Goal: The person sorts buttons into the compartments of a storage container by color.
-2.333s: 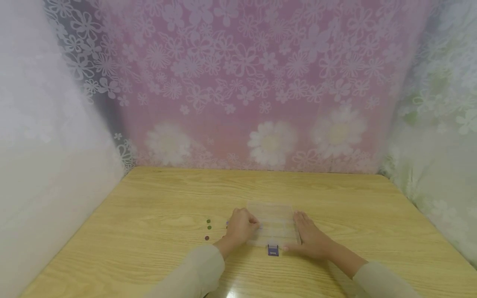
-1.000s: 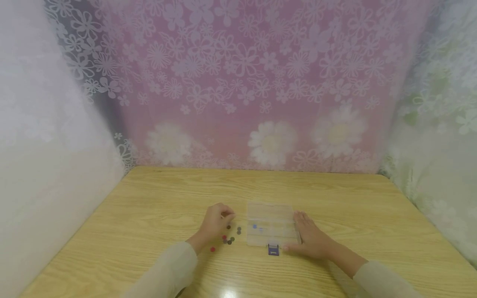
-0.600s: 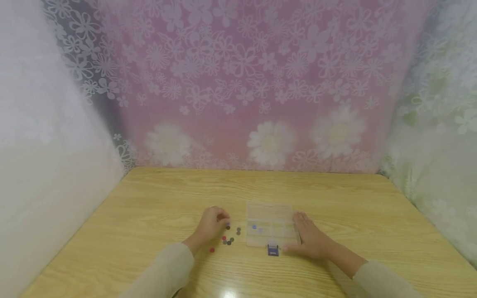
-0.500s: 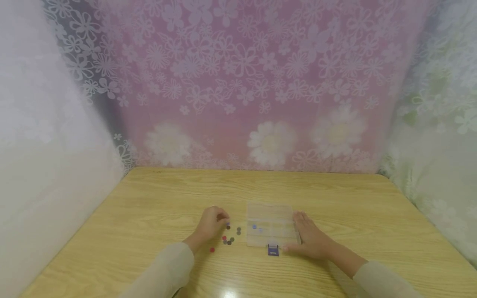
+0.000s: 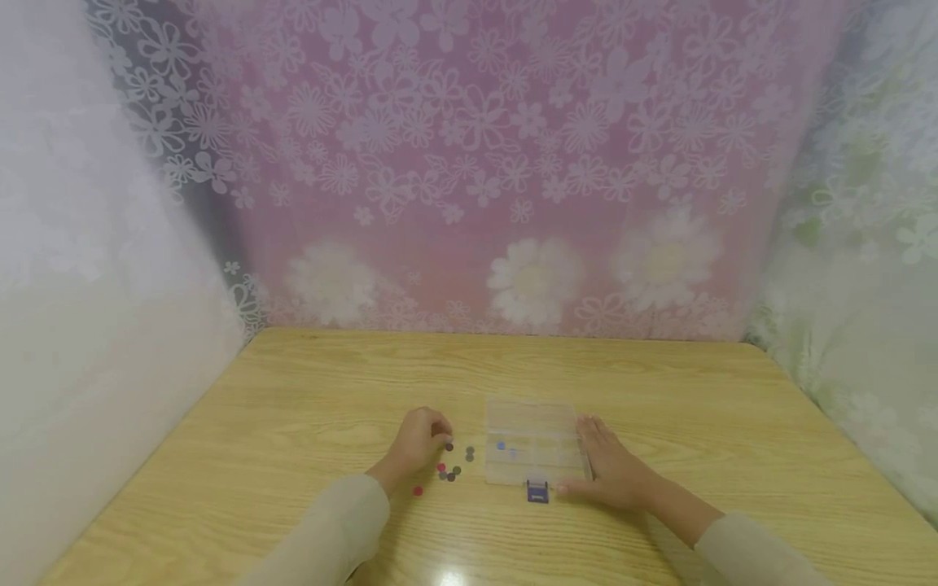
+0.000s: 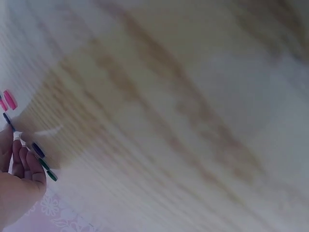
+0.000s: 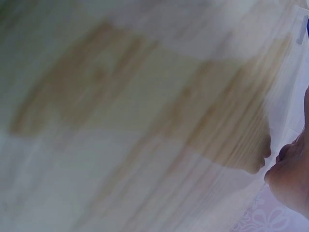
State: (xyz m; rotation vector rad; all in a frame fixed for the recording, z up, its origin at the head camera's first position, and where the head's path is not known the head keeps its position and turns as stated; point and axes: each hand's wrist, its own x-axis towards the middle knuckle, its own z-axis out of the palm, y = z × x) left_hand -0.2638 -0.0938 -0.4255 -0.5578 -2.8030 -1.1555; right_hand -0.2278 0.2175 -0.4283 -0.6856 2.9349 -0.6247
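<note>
My left hand (image 5: 416,440) is over the table left of the box, thumb and fingertips brought together in a pinch. In the left wrist view, a thin dark disc (image 6: 7,118) shows right at its fingertips. The small disc in the pinch is mostly hidden by the fingers. My right hand (image 5: 614,470) lies with straight fingers along the right side of a clear plastic box (image 5: 531,411), thumb at its front edge. Divided into compartments, the box holds a bright blue disc (image 5: 501,445) and a fainter blue one. A dark blue latch (image 5: 538,492) sticks out at its front.
Between left hand and box lie several small discs: grey ones (image 5: 470,453), a dark one (image 5: 449,447), and red ones (image 5: 418,491). Green discs (image 6: 51,175) and a purple disc (image 6: 37,150) lie beside the left hand. A floral curtain (image 5: 469,163) hangs behind the wooden table (image 5: 330,374).
My left hand has moved left from the box to the loose discs. A blue disc seen at its fingertips half a second ago is now covered. The right hand has stayed put.
</note>
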